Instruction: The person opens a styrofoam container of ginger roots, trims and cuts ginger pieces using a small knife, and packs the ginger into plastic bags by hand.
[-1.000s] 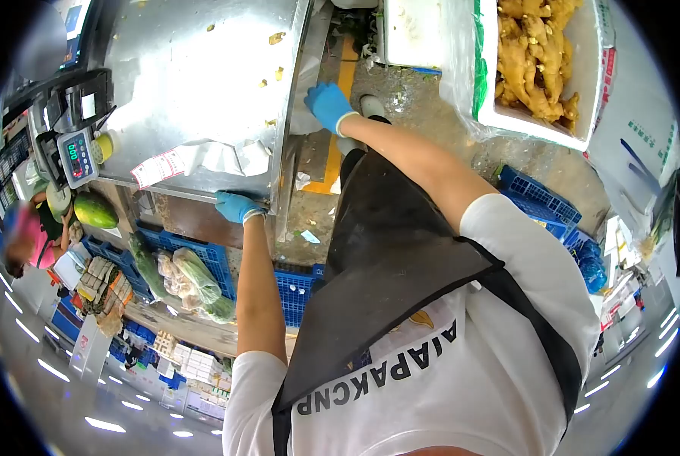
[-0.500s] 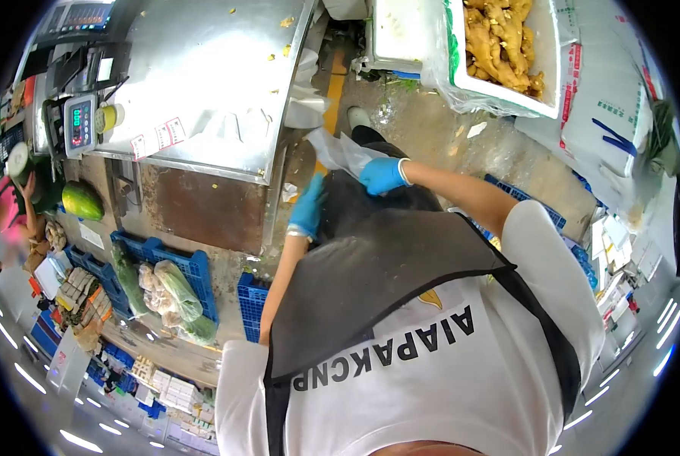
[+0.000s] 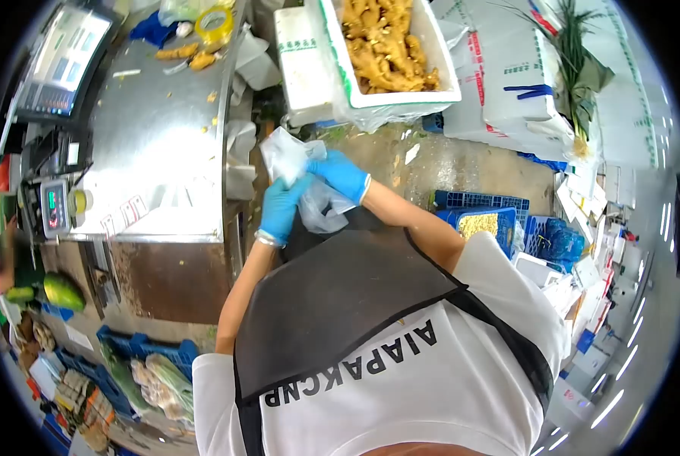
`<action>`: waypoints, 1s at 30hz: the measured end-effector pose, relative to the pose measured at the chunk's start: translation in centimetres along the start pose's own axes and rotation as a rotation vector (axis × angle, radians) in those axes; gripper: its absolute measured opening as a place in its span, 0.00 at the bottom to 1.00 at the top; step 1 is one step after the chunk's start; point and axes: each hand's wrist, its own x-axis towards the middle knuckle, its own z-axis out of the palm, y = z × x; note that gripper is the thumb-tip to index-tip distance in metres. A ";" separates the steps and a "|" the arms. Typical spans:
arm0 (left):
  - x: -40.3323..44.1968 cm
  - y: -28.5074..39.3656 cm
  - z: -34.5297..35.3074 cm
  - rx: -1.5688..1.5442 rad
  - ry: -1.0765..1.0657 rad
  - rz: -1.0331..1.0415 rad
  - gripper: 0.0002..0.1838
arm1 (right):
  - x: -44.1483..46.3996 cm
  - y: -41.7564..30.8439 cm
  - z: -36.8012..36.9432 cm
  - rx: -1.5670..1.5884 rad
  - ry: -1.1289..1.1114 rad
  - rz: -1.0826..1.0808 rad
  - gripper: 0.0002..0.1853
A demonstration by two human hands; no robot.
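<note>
A produce shop or packing area: beside the steel desk [image 3: 150, 144] are a digital scale [image 3: 54, 208], boxed ginger [image 3: 385, 45] and watermelon [image 3: 64, 292].

A yellow tape roll [image 3: 227, 30] lies on the silver metal surface [image 3: 139, 114]. An oval green melon [image 3: 64, 291] sits near that surface's front-left corner.

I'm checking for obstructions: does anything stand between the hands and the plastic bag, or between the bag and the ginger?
Nothing visible separates the left hand or right hand from the plastic bag; both touch it. Between bag and ginger stand the foam box's wall and loose plastic sheeting draped there.
</note>
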 end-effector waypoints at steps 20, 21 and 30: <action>10.9 10.6 5.9 0.889 0.431 0.390 0.29 | 14.5 -16.6 -25.0 -0.321 -0.346 0.023 0.25; 11.2 10.0 5.6 0.917 0.521 0.374 0.29 | 17.3 -15.7 -29.4 -0.212 0.064 -0.195 0.24; 11.8 18.4 14.7 0.372 0.267 -0.161 0.44 | 30.5 -18.6 -34.8 -0.740 0.961 0.154 0.64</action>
